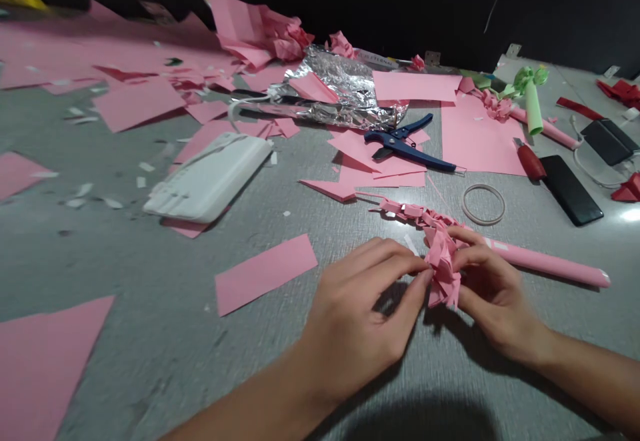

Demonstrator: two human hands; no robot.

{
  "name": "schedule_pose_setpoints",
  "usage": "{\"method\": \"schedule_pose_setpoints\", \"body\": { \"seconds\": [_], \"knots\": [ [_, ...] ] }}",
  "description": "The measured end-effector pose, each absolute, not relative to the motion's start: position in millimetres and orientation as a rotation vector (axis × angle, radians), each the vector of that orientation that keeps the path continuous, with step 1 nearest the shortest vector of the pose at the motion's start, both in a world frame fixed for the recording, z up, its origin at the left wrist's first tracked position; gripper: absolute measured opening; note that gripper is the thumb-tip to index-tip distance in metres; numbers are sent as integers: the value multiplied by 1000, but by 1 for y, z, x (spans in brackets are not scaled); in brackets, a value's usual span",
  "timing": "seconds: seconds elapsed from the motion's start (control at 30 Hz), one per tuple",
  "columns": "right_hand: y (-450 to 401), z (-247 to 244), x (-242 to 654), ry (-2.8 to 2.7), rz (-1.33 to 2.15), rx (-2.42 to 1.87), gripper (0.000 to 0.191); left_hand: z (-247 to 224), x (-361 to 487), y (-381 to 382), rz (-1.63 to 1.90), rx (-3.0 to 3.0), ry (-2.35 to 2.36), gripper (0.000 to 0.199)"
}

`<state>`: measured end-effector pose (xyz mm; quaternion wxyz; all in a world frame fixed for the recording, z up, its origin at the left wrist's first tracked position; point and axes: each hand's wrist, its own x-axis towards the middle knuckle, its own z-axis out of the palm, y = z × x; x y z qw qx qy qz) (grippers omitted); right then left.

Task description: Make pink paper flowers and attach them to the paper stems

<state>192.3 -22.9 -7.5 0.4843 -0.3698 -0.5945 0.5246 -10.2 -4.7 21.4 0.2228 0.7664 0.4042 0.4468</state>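
Observation:
Between my two hands is a crumpled pink paper flower (pixel 443 271) with folded, pointed edges. The fingertips of my left hand (pixel 360 301) pinch its left edge. My right hand (pixel 500 294) grips it from the right, fingers curled around that side. Just behind the flower lies a rolled pink paper tube (pixel 555 264), its end pointing right. Folded pink paper pieces (pixel 410 211) run leftward in line with it; whether they join the flower is hidden. A pink paper rectangle (pixel 267 274) lies left of my left hand.
Blue-handled cutters (pixel 405 144) and a white ring (pixel 483 203) lie beyond my hands. A white power bank (pixel 210 177) sits left, a black phone (pixel 573 191) right. Crumpled foil (pixel 340 77), a green paper flower (pixel 533 101) and pink scraps line the dark back wall.

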Motion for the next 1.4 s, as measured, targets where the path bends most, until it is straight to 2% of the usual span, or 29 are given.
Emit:
{"method": "schedule_pose_setpoints", "body": {
  "seconds": [0.27,0.6,1.0,1.4],
  "knots": [
    [-25,-11,194,-1560,1154,-910,28,25,-11,-5,1152,1939,1164,15],
    [-25,-5,191,-1469,1243,-912,18,29,-11,-3,1119,1926,1154,16],
    [-24,-3,192,-1486,1251,-912,24,27,-12,-4,1137,1982,1165,14],
    [-24,-4,192,-1567,1156,-956,19,28,-12,-4,1129,1977,1171,14]
  ]
}}
